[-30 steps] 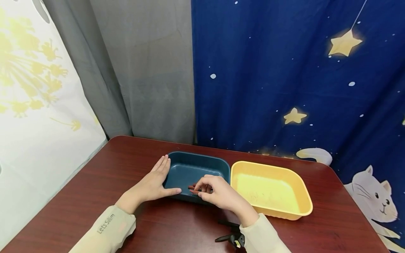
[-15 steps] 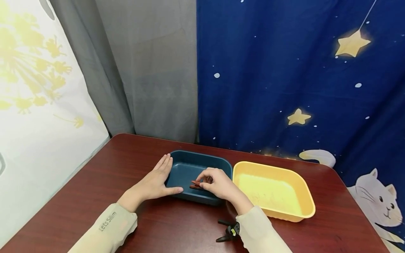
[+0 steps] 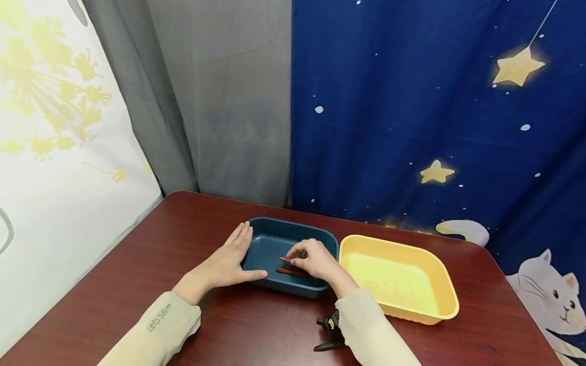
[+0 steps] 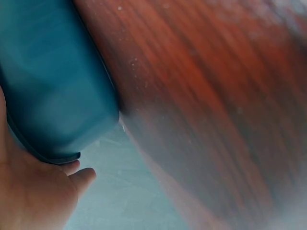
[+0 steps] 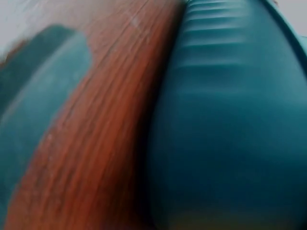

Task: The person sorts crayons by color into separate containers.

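A dark blue plastic basin [image 3: 274, 222] sits on the table. My left hand [image 3: 224, 264] spans its left end, fingers straight along the rim and thumb stretched over the near side. In the left wrist view, part of that hand [image 4: 38, 191] lies against the basin wall [image 4: 62, 86]. My right hand [image 3: 317, 260] reaches in over the near right side and pinches a thin dark red stick [image 3: 285, 259] between thumb and fingers. Another dark red stick [image 3: 288, 270] lies below it in the basin, its right end hidden by the hand. The right wrist view shows only the basin's outer wall [image 5: 225, 134].
Right beside the blue basin stands a yellow basin [image 3: 398, 242]. A small black object [image 3: 330, 333] with prongs and a yellow mark lies near the right sleeve, partly covered by it. The reddish wooden table [image 3: 247, 330] ends at curtains behind.
My right hand has shifted slightly away from me, and the pinched stick now shows farther apart from the one below. The left hand keeps its place on the basin. The head view has turned slightly left.
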Available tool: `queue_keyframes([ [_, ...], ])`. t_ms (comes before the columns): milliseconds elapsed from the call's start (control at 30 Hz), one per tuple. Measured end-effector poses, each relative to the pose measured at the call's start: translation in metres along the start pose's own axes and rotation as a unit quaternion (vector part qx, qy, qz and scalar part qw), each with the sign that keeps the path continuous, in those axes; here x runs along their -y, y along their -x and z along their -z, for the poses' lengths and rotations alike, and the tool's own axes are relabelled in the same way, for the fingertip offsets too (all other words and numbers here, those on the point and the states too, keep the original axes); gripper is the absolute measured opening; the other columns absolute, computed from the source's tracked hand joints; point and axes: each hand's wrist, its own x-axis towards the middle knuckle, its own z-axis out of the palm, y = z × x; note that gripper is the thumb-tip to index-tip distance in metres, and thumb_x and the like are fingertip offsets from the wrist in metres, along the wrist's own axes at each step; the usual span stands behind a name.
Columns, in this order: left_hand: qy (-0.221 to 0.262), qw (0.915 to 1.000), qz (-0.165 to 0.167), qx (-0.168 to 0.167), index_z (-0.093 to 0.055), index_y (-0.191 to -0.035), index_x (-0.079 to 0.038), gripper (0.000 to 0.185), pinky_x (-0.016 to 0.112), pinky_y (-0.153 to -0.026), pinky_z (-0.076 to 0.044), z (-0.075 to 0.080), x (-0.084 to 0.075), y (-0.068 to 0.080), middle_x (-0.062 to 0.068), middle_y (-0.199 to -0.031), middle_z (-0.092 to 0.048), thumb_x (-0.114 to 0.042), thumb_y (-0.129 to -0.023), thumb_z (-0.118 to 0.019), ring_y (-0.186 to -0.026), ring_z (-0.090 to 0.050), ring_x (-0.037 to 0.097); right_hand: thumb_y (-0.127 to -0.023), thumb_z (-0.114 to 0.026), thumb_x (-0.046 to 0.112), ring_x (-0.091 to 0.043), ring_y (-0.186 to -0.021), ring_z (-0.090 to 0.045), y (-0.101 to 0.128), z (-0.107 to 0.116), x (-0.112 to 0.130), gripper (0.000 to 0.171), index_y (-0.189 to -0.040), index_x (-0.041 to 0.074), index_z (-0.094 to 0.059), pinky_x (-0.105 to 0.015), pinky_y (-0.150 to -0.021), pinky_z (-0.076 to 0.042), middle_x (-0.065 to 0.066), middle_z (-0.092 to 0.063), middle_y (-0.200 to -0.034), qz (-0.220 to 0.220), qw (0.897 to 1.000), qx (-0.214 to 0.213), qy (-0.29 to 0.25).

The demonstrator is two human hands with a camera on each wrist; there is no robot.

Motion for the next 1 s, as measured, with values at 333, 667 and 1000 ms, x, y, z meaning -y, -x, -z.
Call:
queue_keyframes([
  [333, -0.002, 1.0, -0.002, 0.002, -0.013, -0.156, 0.006, 0.121, 0.052, -0.122, -0.024, -0.0005, -0.0001, 0.0004, 0.018, -0.167, -0.004, -0.075, -0.081, -0.062, -0.155, -0.005, 0.037, -0.091, -0.07, 0.008, -0.015, -0.087, -0.057, -0.0051, -0.0032, -0.0054, 0.014, -0.097, 0.017, -0.079, -0.032, -0.075, -0.053, -0.006, -0.07, -0.106, -0.05, 0.998, 0.009, 0.025],
  [667, -0.003, 1.0, -0.002, 0.005, -0.013, -0.156, 0.006, 0.12, 0.052, -0.122, -0.023, 0.0027, -0.0015, -0.0005, 0.018, -0.167, -0.004, -0.073, -0.081, -0.063, -0.155, -0.005, 0.037, -0.091, -0.069, 0.007, -0.016, -0.091, -0.061, -0.0079, -0.0036, -0.0056, 0.015, -0.097, 0.017, -0.079, -0.036, -0.082, -0.054, -0.004, -0.073, -0.105, -0.072, 0.996, 0.019, 0.053],
  [1000, -0.001, 0.9999, -0.002, 0.01, -0.012, -0.156, 0.006, 0.12, 0.051, -0.123, -0.021, 0.0032, -0.0014, 0.0015, 0.018, -0.167, -0.002, -0.072, -0.081, -0.063, -0.156, -0.003, 0.036, -0.093, -0.067, 0.008, -0.014, -0.086, -0.06, -0.0049, -0.0053, -0.0037, 0.015, -0.101, 0.014, -0.078, -0.035, -0.079, -0.054, -0.003, -0.072, -0.101, -0.064, 0.996, 0.022, 0.05],
])
